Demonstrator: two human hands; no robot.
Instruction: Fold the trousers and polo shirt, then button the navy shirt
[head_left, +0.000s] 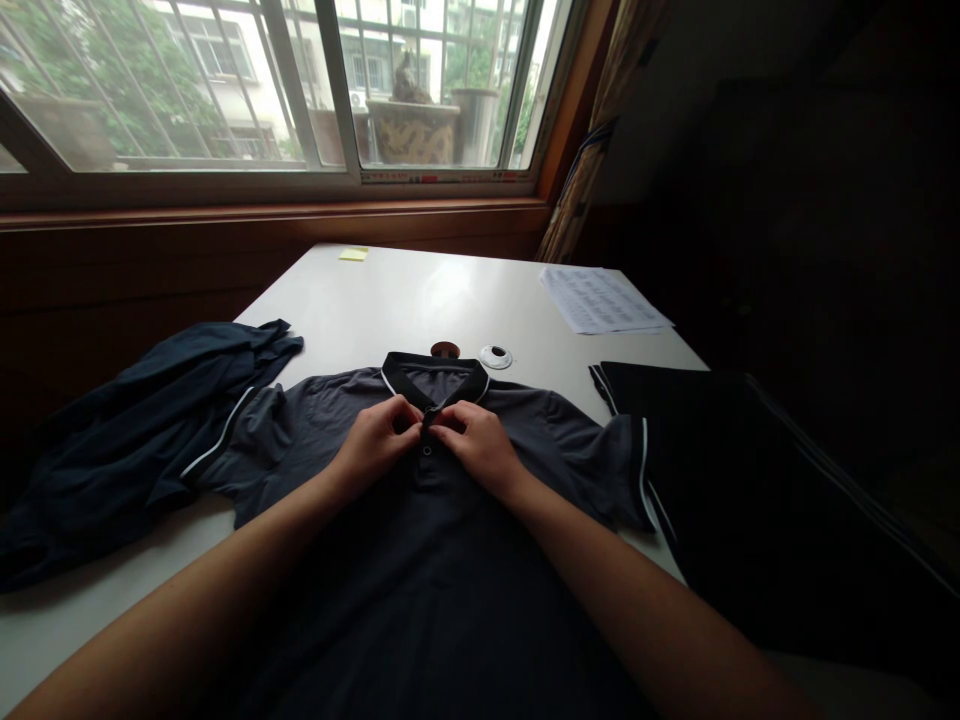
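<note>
A dark grey polo shirt (435, 540) lies face up and spread out, its black collar (405, 380) edged in white and pointing away from me. Just below the collar, my left hand (379, 440) pinches the left side of the button placket (426, 470). Opposite it, my right hand (480, 440) pinches the right side, thumb and fingers closed on the fabric. The fingertips nearly meet at the placket's top. One pale, ring-like button (427, 450) shows just under them. Whatever lies between the fingertips is partly hidden.
A crumpled navy garment (150, 420) lies left of the shirt, and folded black trousers (750, 480) lie right. Behind the collar are a cable hole (445, 350) and a white round cover (496, 356). Printed papers (600, 300) and a yellow sticky note (353, 254) rest on the white table (390, 300).
</note>
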